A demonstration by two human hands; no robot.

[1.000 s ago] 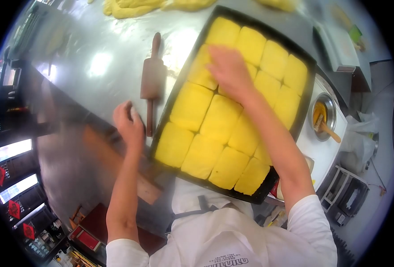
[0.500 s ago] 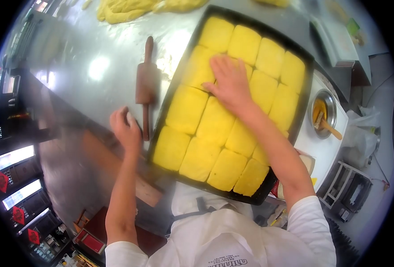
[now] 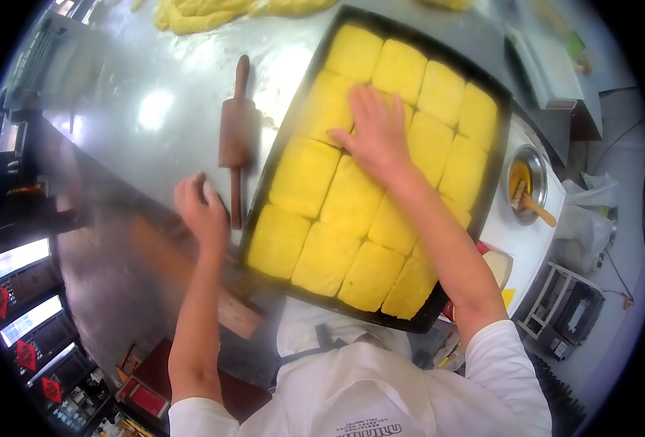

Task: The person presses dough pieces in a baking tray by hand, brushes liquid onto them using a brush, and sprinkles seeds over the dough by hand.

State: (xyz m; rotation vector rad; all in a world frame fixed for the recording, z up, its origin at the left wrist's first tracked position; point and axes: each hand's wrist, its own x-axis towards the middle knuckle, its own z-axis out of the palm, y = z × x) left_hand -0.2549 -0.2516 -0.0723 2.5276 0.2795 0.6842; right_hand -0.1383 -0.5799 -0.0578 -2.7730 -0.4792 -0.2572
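White cloth covers the person closest to the camera: short sleeves and an apron (image 3: 381, 382) with a dark strap. Just ahead, a black tray (image 3: 426, 318) lies at a slant on the metal surface (image 3: 155, 80), its near end close to the apron, and flat yellow dough squares (image 3: 352, 200) fill it in rows, edge against edge

On the left, the left hand (image 3: 202, 215) is low over the edge of the surface, fingers bent and thumb alongside; I cannot tell whether it is open or closed, or whether anything sits beneath it. Just beyond it, apart from both the hand and the tray, is a wooden rolling pin (image 3: 236, 135), one handle pointing back toward the person

Over the farther half of the tray, the right hand (image 3: 376, 138) is open and palm down, fingers stretched forward and thumb out to the left, apparently resting on the squares where they meet

To the right of the tray, a metal bowl (image 3: 539, 177) stands on a white board (image 3: 523, 244), holding something orange-yellow and a brush (image 3: 539, 210) with a wooden handle. Farthest off, more yellow dough (image 3: 217, 14) lies in an uneven heap across the surface
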